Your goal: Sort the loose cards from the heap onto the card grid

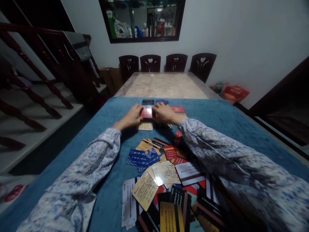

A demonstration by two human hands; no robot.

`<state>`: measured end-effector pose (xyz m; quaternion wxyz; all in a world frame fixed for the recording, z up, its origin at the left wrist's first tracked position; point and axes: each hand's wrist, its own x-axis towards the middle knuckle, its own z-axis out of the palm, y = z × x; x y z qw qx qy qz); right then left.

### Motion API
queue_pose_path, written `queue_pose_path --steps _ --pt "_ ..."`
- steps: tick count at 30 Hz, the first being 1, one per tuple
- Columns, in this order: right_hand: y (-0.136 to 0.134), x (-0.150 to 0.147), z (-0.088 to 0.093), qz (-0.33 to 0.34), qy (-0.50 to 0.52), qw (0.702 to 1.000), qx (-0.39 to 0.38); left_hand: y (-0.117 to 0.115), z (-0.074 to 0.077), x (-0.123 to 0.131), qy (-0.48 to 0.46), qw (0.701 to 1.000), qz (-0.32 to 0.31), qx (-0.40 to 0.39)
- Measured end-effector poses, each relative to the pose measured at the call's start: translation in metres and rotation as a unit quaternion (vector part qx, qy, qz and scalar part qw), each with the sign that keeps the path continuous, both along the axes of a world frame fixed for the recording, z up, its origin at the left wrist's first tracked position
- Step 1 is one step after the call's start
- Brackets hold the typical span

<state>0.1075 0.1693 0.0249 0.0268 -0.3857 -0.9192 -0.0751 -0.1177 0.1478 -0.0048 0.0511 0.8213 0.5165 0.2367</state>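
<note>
Between my two hands is a shiny red card (145,112), with a bright glare on its right part. My left hand (133,116) grips its left edge, fingers closed. On the other side my right hand (165,113) has its fingers closed at the card's right edge. Just beyond lie a black card (148,102) and a blue card (162,101). A cream card (145,126) shows below the red one, and another red card (177,109) is right of my right hand. Nearer me spreads a loose pile of cards, with blue (140,158), gold (172,217) and white ones (190,173).
A blue cloth (106,180) covers the near part of the table (166,84). Dark chairs (150,63) stand at the far end against the wall. Wooden stair railings (36,77) are at the left; a red bag (235,93) sits on the right.
</note>
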Motion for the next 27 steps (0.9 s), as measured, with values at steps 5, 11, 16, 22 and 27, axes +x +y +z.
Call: queue_pose_path --steps 5,11,16,22,27 --pt "0.025 -0.012 -0.006 0.003 -0.011 0.999 -0.037 0.020 -0.002 -0.007 0.041 0.997 0.037 -0.048" --pt "0.038 -0.022 -0.006 0.011 -0.039 0.997 -0.065 0.034 -0.008 -0.015 0.093 0.991 0.052 -0.075" --pt "0.045 -0.027 -0.008 0.007 -0.045 0.995 -0.088 0.041 -0.012 -0.015 0.078 0.991 0.050 -0.093" --pt "0.049 -0.030 -0.009 0.004 -0.047 0.992 -0.115 0.038 -0.007 -0.011 0.081 0.989 0.054 -0.112" --pt "0.048 -0.026 -0.006 -0.014 -0.045 0.992 -0.119 0.032 0.000 -0.008 0.086 0.984 0.052 -0.144"
